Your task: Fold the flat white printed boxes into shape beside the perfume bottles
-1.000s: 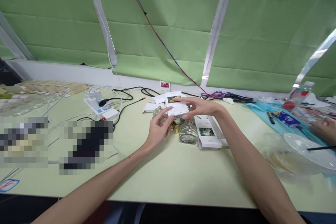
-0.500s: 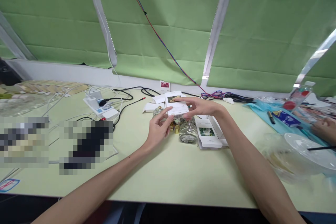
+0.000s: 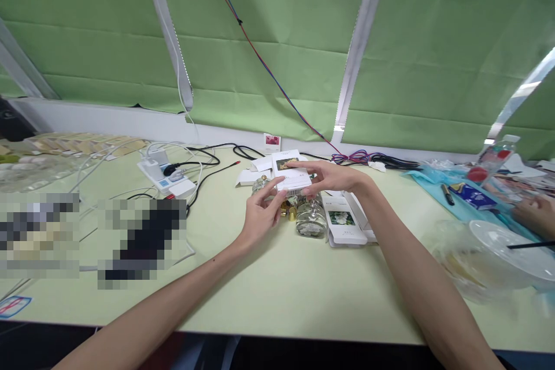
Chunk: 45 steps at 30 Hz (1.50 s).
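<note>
Between both hands is a small white box [image 3: 293,176] with a yellow-flower picture and a barcode at its near end. My left hand [image 3: 261,208] grips its lower left side with thumb and fingers. From the right, my right hand [image 3: 325,178] holds the same box, fingers across its face. Under and beside it lie a clear glass bottle [image 3: 311,221] and a gold cap [image 3: 292,213]. Another glass bottle [image 3: 261,183] stands partly hidden behind my left fingers. To the right rests a white box with a white-flower picture [image 3: 344,225].
A power strip [image 3: 162,176] with plugs and cables occupies the left. Flattened white cartons [image 3: 254,176] lie behind the hands. On the right are a lidded plastic bowl [image 3: 507,254], a blue packet [image 3: 472,195], a plastic bottle [image 3: 498,156] and another person's hand [image 3: 536,215].
My hands and the box stay in the same place. The other person's hand at the right edge has shifted slightly left.
</note>
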### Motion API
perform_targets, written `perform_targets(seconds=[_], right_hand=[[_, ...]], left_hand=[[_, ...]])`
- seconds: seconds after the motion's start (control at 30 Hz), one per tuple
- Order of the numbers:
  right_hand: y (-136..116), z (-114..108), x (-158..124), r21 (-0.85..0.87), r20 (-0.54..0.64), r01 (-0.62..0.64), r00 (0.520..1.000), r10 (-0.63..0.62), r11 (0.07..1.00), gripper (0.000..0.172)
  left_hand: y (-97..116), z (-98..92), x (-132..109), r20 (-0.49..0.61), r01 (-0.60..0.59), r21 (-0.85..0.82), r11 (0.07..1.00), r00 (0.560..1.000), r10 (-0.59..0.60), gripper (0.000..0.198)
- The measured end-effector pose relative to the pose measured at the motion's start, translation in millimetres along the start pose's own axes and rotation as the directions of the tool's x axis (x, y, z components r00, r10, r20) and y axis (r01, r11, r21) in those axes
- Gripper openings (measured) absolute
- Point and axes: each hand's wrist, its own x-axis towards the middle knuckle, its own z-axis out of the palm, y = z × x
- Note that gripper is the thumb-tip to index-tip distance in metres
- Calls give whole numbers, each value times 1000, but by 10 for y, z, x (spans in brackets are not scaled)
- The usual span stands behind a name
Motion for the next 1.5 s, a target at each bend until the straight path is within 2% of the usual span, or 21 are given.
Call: perform_targets(seconds=[1.5], right_hand=[[85,-15,40,-4,22,37,999,-37,999,79]], left_hand=[[-1,6,0,-26,5,-7,1000,1000,-5,60]])
